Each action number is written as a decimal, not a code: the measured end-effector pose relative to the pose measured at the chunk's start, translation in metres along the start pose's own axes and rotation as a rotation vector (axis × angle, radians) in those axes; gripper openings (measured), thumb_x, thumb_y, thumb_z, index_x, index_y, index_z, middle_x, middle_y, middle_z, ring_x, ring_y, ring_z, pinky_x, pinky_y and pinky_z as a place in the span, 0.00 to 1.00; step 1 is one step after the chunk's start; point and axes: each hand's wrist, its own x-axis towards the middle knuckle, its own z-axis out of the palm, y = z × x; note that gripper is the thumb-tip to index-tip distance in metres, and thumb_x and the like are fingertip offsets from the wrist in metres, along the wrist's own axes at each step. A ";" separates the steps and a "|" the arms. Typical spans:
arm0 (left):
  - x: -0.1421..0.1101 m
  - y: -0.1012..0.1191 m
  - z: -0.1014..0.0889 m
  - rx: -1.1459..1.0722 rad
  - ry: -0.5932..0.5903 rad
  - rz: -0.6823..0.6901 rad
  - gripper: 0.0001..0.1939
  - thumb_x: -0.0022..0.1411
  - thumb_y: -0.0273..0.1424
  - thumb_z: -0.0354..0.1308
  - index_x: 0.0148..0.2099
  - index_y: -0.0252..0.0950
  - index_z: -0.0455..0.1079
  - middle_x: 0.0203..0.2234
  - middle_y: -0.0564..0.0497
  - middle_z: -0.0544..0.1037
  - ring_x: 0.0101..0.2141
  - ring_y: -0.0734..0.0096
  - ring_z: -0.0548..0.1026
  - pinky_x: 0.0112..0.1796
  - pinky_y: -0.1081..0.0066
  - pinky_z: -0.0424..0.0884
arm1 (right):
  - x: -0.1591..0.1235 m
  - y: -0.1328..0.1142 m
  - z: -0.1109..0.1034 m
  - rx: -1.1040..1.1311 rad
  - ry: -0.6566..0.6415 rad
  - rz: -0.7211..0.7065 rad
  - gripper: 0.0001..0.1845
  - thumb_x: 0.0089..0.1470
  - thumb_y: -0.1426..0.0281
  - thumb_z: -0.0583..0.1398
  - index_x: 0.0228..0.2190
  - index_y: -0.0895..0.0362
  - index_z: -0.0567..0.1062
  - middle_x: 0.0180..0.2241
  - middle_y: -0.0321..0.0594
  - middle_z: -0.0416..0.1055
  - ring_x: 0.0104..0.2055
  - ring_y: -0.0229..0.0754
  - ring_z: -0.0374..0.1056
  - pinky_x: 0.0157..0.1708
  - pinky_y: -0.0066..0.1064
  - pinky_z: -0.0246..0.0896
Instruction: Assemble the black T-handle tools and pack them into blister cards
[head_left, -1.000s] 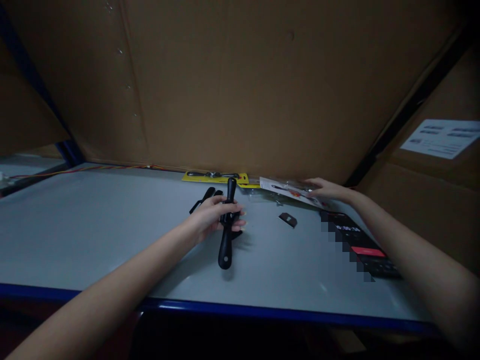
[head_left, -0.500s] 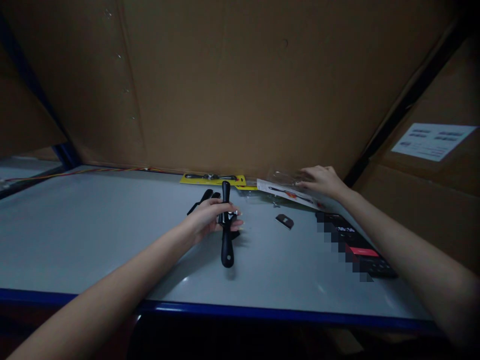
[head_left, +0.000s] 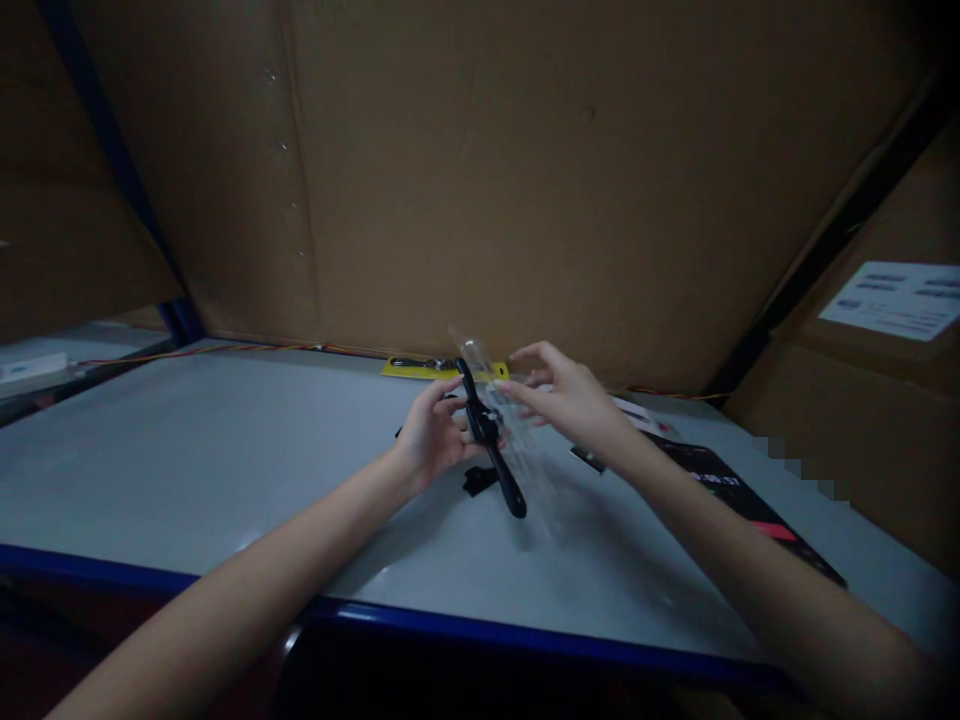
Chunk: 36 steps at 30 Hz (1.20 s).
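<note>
Left of tool (head_left: 484,425): left hand (head_left: 435,435), gripping it | right of tool: right hand (head_left: 571,402), pinching plastic (head_left: 526,462) | behind tool: card (head_left: 431,372)

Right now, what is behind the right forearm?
Past the right forearm, parts of a black device and a white printed card show. A dark plate peeks out from its near edge. Their covered parts, and anything else it hides, cannot be seen.
</note>
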 end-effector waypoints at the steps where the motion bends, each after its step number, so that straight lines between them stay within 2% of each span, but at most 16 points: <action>1: 0.000 0.000 0.000 -0.003 -0.004 0.010 0.18 0.55 0.40 0.52 0.41 0.30 0.63 0.28 0.44 0.75 0.29 0.65 0.75 0.39 0.60 0.69 | -0.004 -0.005 0.008 -0.097 0.019 -0.028 0.24 0.49 0.54 0.58 0.43 0.54 0.67 0.28 0.42 0.74 0.29 0.46 0.71 0.26 0.34 0.60; 4: 0.001 -0.002 -0.001 -0.019 0.010 0.030 0.15 0.55 0.39 0.53 0.38 0.31 0.65 0.24 0.48 0.74 0.25 0.69 0.73 0.36 0.63 0.69 | -0.014 -0.012 0.025 -0.321 0.068 -0.068 0.20 0.52 0.55 0.56 0.41 0.54 0.70 0.31 0.43 0.74 0.34 0.49 0.70 0.30 0.35 0.58; 7: 0.001 -0.003 0.001 -0.042 0.025 0.046 0.11 0.54 0.35 0.54 0.36 0.32 0.65 0.23 0.50 0.74 0.24 0.72 0.72 0.36 0.66 0.69 | -0.018 -0.011 0.032 -0.327 0.069 -0.082 0.20 0.53 0.54 0.54 0.40 0.55 0.71 0.35 0.44 0.73 0.36 0.49 0.69 0.33 0.36 0.58; 11: 0.004 -0.003 0.001 -0.068 0.034 0.067 0.07 0.53 0.28 0.54 0.35 0.31 0.67 0.24 0.50 0.74 0.25 0.73 0.72 0.38 0.66 0.68 | -0.016 0.003 0.033 -0.075 0.032 -0.126 0.18 0.57 0.56 0.51 0.38 0.54 0.73 0.39 0.43 0.70 0.39 0.45 0.67 0.37 0.35 0.59; 15: 0.008 -0.004 -0.002 -0.028 0.049 0.069 0.07 0.52 0.25 0.54 0.35 0.29 0.68 0.24 0.48 0.76 0.26 0.72 0.72 0.40 0.67 0.67 | -0.013 0.015 0.038 0.185 0.040 -0.124 0.14 0.53 0.60 0.56 0.39 0.54 0.72 0.38 0.41 0.70 0.38 0.42 0.66 0.36 0.35 0.60; 20: 0.010 -0.006 -0.006 0.040 0.058 0.093 0.04 0.52 0.25 0.54 0.32 0.30 0.69 0.24 0.48 0.76 0.26 0.73 0.72 0.40 0.68 0.67 | -0.013 0.019 0.047 0.300 0.106 -0.025 0.22 0.46 0.56 0.60 0.41 0.54 0.70 0.41 0.44 0.68 0.45 0.47 0.64 0.40 0.39 0.61; 23: 0.009 -0.005 -0.005 0.039 0.056 0.083 0.05 0.52 0.26 0.54 0.33 0.30 0.68 0.24 0.47 0.76 0.27 0.72 0.73 0.40 0.67 0.67 | -0.013 0.019 0.045 0.426 0.022 0.062 0.23 0.45 0.56 0.62 0.41 0.55 0.69 0.40 0.46 0.69 0.43 0.47 0.66 0.40 0.39 0.62; 26: 0.007 -0.003 -0.002 0.023 0.053 0.065 0.08 0.52 0.29 0.55 0.36 0.30 0.67 0.26 0.46 0.76 0.29 0.69 0.74 0.41 0.65 0.68 | -0.011 0.017 0.039 0.504 -0.024 0.116 0.24 0.42 0.59 0.64 0.40 0.57 0.70 0.38 0.46 0.71 0.41 0.47 0.68 0.40 0.40 0.63; 30: 0.005 0.000 -0.003 0.007 0.047 0.028 0.22 0.54 0.39 0.54 0.47 0.28 0.62 0.30 0.43 0.76 0.33 0.62 0.76 0.41 0.60 0.68 | -0.009 0.012 0.028 0.589 0.067 0.128 0.25 0.40 0.60 0.65 0.42 0.56 0.70 0.39 0.45 0.72 0.44 0.48 0.68 0.43 0.41 0.63; 33: 0.005 0.001 -0.006 -0.014 0.007 -0.050 0.37 0.54 0.51 0.50 0.53 0.22 0.57 0.32 0.36 0.75 0.35 0.55 0.76 0.40 0.57 0.68 | -0.007 0.009 0.010 0.648 0.034 0.015 0.28 0.41 0.62 0.66 0.45 0.54 0.69 0.42 0.44 0.72 0.45 0.46 0.68 0.46 0.41 0.62; 36: 0.007 0.002 -0.010 -0.015 -0.068 -0.124 0.48 0.51 0.59 0.45 0.55 0.17 0.53 0.34 0.31 0.74 0.39 0.49 0.75 0.42 0.55 0.67 | -0.006 0.009 -0.017 0.686 -0.085 -0.168 0.30 0.42 0.64 0.66 0.48 0.52 0.67 0.46 0.43 0.70 0.48 0.45 0.67 0.49 0.42 0.60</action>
